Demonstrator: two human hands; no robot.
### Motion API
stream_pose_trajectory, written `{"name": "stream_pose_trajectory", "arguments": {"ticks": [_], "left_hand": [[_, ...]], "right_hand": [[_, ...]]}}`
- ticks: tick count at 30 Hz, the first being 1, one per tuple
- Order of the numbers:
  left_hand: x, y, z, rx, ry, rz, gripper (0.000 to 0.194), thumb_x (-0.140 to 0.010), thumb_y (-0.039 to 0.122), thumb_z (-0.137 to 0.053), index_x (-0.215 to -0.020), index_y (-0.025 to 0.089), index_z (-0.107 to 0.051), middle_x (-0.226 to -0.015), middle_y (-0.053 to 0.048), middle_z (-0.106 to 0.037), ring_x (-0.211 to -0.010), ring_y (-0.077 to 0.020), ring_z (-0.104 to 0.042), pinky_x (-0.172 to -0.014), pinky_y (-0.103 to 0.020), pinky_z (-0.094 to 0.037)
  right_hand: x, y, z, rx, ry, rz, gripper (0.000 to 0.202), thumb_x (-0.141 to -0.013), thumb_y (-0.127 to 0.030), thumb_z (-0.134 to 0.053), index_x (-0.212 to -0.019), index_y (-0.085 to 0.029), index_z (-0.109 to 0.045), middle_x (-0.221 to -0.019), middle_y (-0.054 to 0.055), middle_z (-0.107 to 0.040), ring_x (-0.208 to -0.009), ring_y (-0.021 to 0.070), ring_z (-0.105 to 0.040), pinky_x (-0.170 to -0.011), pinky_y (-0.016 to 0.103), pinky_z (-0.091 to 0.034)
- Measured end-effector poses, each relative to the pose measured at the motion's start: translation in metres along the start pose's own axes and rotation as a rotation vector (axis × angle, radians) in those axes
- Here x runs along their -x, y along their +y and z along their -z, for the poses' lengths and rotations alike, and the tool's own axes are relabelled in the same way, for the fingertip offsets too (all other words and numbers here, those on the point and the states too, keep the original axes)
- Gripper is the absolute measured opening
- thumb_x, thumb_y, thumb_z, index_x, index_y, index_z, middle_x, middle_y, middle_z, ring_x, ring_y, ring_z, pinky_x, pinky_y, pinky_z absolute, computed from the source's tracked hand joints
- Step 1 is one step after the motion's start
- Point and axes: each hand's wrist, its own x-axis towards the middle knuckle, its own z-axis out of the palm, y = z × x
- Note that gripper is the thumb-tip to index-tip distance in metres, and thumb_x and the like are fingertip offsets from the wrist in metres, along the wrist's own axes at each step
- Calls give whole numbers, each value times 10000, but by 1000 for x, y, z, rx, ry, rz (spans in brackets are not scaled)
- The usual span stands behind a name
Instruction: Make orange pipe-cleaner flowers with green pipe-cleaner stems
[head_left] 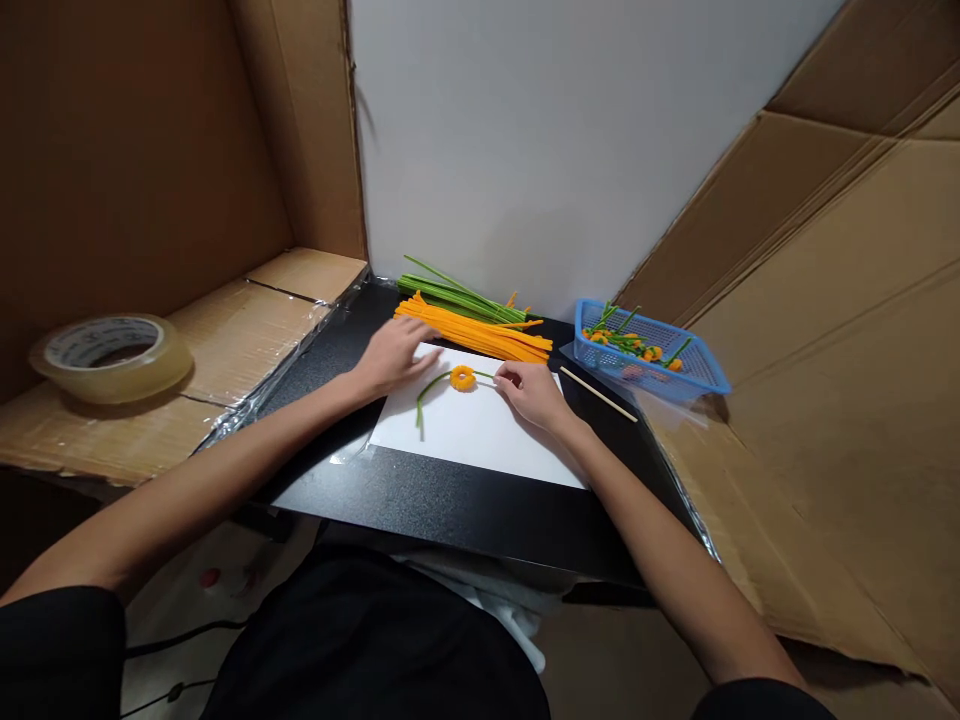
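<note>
An orange pipe cleaner ring sits over the white paper, with a green pipe cleaner running through or behind it. The green one bends down at its left end. My right hand pinches its right end between thumb and fingers. To the left, my left hand is spread near the paper's far edge, by the orange pipe cleaners, and holds nothing. Under the work lies the white paper. Whether the ring touches the paper I cannot tell.
Green pipe cleaners lie behind the orange bundle. A blue basket with orange and green pieces stands at the right. A thin wooden stick lies beside the paper. A tape roll rests on cardboard at left. Cardboard walls flank the black table.
</note>
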Motion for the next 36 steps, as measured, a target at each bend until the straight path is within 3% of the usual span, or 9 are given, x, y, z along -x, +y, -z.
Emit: {"name": "stream_pose_trajectory", "arguments": {"ticks": [2, 5, 12, 17, 21, 29, 36], "left_hand": [[1, 10, -3, 67, -182, 3, 324, -924, 423, -549, -971, 155, -725, -975, -107, -719, -933, -250, -625, -830, -352, -463], [2, 14, -6, 180, -279, 30, 264, -885, 390, -610, -867, 152, -724, -875, -81, -700, -814, -207, -612, -701, -293, -426], [5, 17, -4, 334, -271, 123, 210, -910, 262, -540, -946, 144, -711, -779, -43, -693, -666, -146, -567, -620, -244, -361], [8, 25, -6, 293, -215, 153, 237, -915, 237, -505, -1011, 149, -702, -798, -54, -710, -658, -158, -571, -617, -254, -355], [10, 26, -6, 319, -184, 174, 253, -921, 223, -478, -1047, 152, -685, -755, -42, -692, -632, -154, -559, -619, -249, -365], [9, 29, -7, 306, -229, 148, 271, -953, 287, -461, -907, 152, -691, -766, -59, -697, -651, -167, -574, -618, -260, -357], [3, 9, -7, 119, -288, 25, 255, -856, 185, -457, -849, 184, -712, -713, -56, -676, -618, -176, -537, -578, -278, -285]], "right_hand": [[1, -5, -2, 19, 3, 17, 159, -895, -233, -586, -797, -194, -705, -766, 32, -719, -676, 165, -592, -628, 278, -357], [3, -6, -4, 61, 45, 19, 153, -897, -220, -581, -811, -191, -705, -783, 41, -722, -679, 172, -595, -638, 286, -367], [6, -16, -11, 25, 18, 107, 184, -910, -212, -593, -1054, -180, -702, -887, 59, -723, -775, 184, -622, -724, 293, -434], [6, -22, -14, -45, 23, 121, 185, -951, -232, -541, -930, -181, -718, -911, 68, -739, -802, 187, -633, -733, 296, -438], [6, -24, -14, -109, 20, 113, 156, -927, -246, -577, -939, -184, -720, -895, 60, -742, -766, 183, -630, -688, 286, -438], [9, -29, -17, -45, 50, 153, 156, -899, -159, -579, -942, -168, -728, -911, 73, -748, -769, 188, -635, -715, 296, -444], [4, -21, -12, 66, 33, 212, 176, -891, -109, -579, -869, -165, -745, -912, 102, -766, -829, 225, -665, -783, 327, -463]]}}
